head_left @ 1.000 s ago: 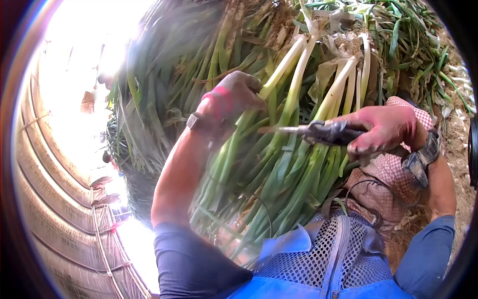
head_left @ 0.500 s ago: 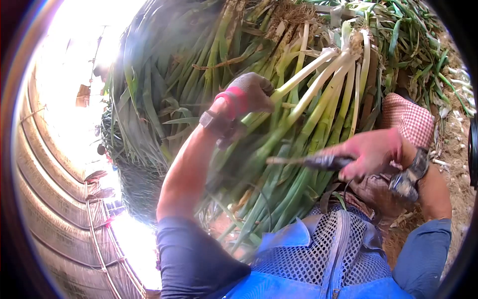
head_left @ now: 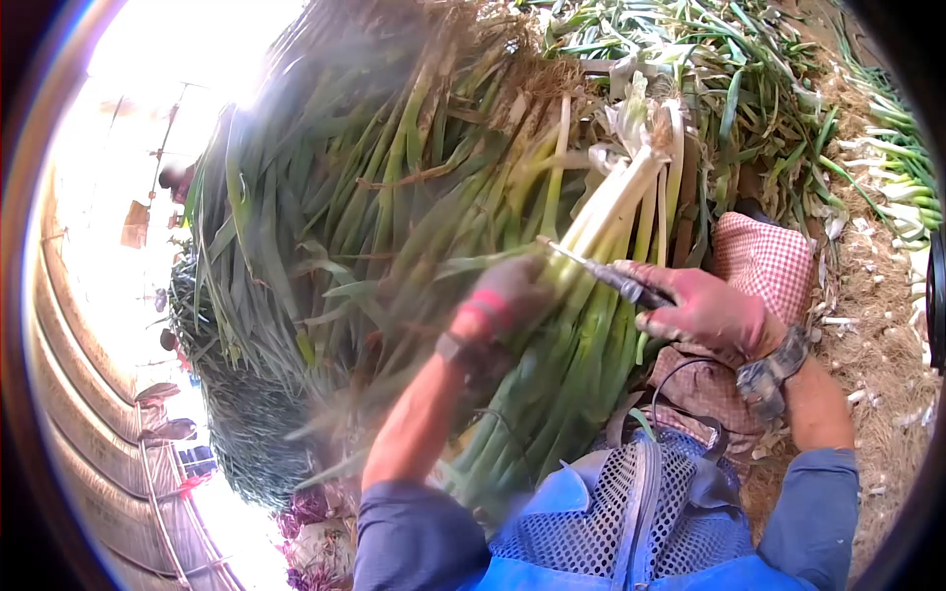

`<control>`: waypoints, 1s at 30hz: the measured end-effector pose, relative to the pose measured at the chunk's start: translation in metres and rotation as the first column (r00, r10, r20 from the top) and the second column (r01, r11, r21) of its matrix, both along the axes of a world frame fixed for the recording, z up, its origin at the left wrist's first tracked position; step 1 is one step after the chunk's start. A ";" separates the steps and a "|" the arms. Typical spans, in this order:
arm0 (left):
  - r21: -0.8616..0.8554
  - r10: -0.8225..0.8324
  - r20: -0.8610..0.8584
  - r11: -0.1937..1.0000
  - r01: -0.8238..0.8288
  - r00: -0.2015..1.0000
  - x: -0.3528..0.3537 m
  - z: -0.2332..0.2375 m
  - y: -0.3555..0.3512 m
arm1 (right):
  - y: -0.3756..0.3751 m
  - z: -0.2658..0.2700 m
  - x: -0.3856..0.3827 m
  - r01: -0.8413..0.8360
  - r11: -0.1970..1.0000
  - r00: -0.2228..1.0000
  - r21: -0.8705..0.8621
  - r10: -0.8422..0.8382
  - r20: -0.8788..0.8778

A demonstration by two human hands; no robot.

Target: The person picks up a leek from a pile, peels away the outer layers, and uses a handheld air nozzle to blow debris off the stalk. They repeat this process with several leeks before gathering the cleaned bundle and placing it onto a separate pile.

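Long green onions with white stems (head_left: 616,202) lie across my lap, roots pointing away from me. My left hand (head_left: 512,295), in a dirty glove with a pink cuff, is closed at the stems; blur hides exactly which ones it grips. In my right hand (head_left: 705,307), in a pink stained glove, is a black-handled knife (head_left: 631,284). Its thin blade points left across the pale stems, close to my left hand's fingers.
A big heap of leafy onions (head_left: 325,197) rises at the left and ahead. More leaves (head_left: 749,89) lie at the upper right. Trimmed onions (head_left: 902,187) lie along the right edge, near root scraps (head_left: 877,335) on the ground. A curved plastic wall (head_left: 84,394) stands far left.
My left hand has moved down and right toward the stems. The knife in my right hand has come up onto the pale stems. The view has shifted somewhat.
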State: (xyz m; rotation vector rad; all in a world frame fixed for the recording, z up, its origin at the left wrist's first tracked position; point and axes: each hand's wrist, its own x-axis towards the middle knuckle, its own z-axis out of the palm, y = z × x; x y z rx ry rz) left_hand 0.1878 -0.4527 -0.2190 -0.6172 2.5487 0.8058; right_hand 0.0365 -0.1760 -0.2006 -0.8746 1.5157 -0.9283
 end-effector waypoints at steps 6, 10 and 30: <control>0.240 0.066 -0.197 0.971 -0.017 0.978 0.016 -0.014 0.033 | -0.026 -0.009 0.007 0.267 0.963 0.936 -0.037 -0.268 -0.227; 0.507 0.395 -0.088 0.808 -0.300 0.915 0.012 -0.034 0.027 | -0.031 -0.005 0.008 0.184 0.983 0.886 -0.016 -0.172 -0.431; 0.312 -0.020 -0.182 0.947 0.077 0.983 -0.041 -0.040 0.091 | -0.035 -0.005 -0.021 0.300 0.948 0.768 0.104 -0.175 -0.617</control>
